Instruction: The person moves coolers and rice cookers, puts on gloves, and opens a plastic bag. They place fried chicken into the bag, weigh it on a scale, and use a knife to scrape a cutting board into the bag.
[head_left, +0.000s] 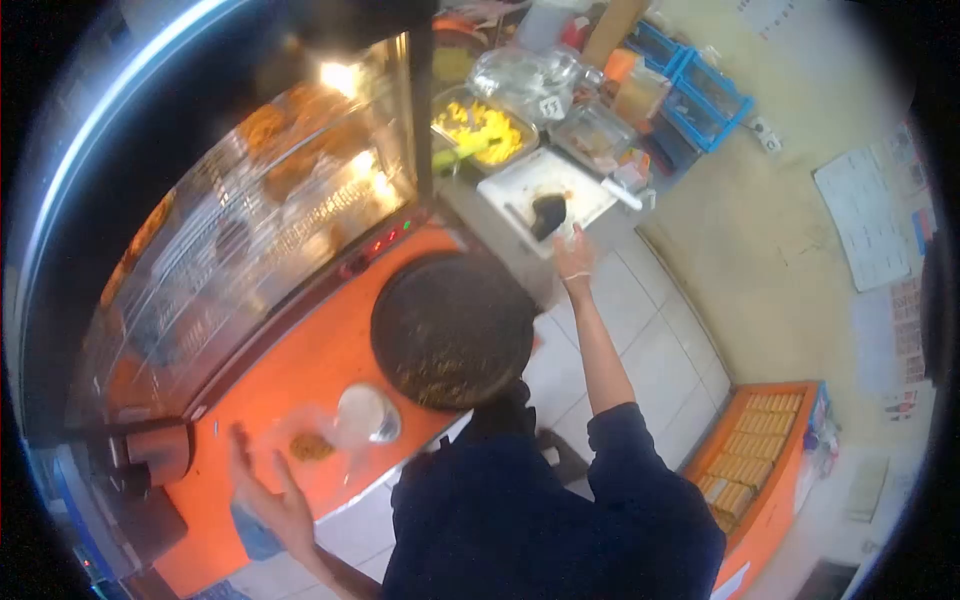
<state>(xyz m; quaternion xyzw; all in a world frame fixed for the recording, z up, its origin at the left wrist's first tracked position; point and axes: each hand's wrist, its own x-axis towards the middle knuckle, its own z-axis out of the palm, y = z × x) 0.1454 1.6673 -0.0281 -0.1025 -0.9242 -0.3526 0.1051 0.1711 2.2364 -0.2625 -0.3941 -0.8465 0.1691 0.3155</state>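
Note:
My right hand reaches far forward to the near edge of a white cutting board. Its fingers look pinched together, with something whitish at their tips that I cannot make out. Just beside those fingertips a dark object lies on the board, amid brown stains. My left hand, slightly blurred, hovers over the orange counter with its fingers spread and nothing in them. Near it are a small pile of brown crumbly food and a white tub, with blurry clear plastic between them.
A large dark round pan with scraps sits between my arms. A lit glass display case holds fried food on the left. Behind the board stand a tray of yellow pieces and blue baskets. An orange box of rolls is right.

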